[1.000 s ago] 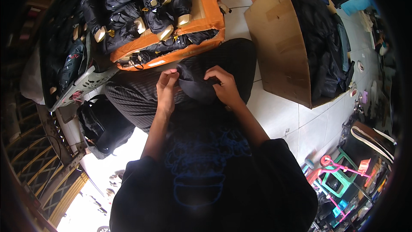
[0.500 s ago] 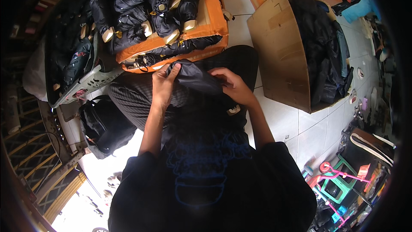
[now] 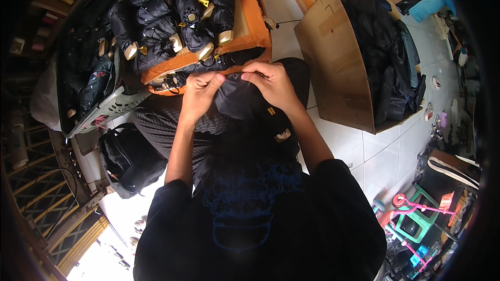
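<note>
My left hand [image 3: 200, 96] and my right hand [image 3: 271, 84] pinch the upper edge of a small dark fabric pouch [image 3: 234, 99], one at each side. The pouch hangs down over my lap, its lower part blending into dark clothing. On my lap by my right forearm rests what looks like a black folded umbrella, its pale handle end [image 3: 283, 135] showing and most of it hard to make out. Just beyond my hands, several black folded umbrellas [image 3: 159, 10] with pale handles lie on an orange-taped carton [image 3: 250, 21].
A grey-green plastic basket [image 3: 112, 106] holding more umbrellas stands at the left. To the right, an open cardboard box [image 3: 333, 62] is filled with dark fabric [image 3: 383, 57]. A black bag [image 3: 127, 158] sits on the floor by my left knee. A green stool [image 3: 419, 218] is at lower right.
My right hand has moved up and left, from the pouch's right end to its upper edge near my left hand. The pouch, stretched sideways before, now hangs down.
</note>
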Demonstrator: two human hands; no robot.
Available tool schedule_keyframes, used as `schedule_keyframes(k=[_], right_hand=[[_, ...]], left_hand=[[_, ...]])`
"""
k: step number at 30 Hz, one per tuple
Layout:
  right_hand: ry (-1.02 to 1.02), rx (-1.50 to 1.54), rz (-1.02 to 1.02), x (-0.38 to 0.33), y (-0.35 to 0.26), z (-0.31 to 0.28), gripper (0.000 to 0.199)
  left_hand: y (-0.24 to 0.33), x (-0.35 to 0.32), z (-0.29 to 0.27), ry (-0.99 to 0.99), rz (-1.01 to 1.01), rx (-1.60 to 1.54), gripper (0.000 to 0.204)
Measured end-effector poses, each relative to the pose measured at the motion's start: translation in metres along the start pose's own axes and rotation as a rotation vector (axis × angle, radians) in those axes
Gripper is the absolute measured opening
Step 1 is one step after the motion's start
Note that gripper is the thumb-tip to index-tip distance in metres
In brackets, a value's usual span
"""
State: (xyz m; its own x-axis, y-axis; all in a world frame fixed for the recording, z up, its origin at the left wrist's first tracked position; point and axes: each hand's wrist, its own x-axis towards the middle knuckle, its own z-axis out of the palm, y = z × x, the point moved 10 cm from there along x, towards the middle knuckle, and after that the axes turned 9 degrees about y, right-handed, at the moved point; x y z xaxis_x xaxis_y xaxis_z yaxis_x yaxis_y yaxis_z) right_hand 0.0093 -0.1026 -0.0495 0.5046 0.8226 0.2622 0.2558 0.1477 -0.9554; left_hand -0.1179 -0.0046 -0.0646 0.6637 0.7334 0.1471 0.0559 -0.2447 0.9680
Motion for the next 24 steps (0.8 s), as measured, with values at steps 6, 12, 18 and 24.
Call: schedule_keyframes(k=[6,12,18,24], right_hand=[[0.182,0.37,0.127,-0.005,0.008,-0.003,0.013],[0.021,-0.064,0.06,-0.006,0.016,0.007,0.013],[0.029,0.234,0.146,-0.023,0.032,0.027,0.019],[0.188,0.158,0.315,-0.026,0.049,0.004,0.011]], left_hand=[[0.003,0.0,-0.014,0.182,-0.024,-0.027,0.021],[-0.01,-0.005,-0.006,0.206,-0.111,-0.139,0.03],[-0.013,0.002,-0.017,0.407,-0.146,-0.321,0.023],[-0.034,-0.008,0.022,0.135,-0.376,-0.523,0.033]])
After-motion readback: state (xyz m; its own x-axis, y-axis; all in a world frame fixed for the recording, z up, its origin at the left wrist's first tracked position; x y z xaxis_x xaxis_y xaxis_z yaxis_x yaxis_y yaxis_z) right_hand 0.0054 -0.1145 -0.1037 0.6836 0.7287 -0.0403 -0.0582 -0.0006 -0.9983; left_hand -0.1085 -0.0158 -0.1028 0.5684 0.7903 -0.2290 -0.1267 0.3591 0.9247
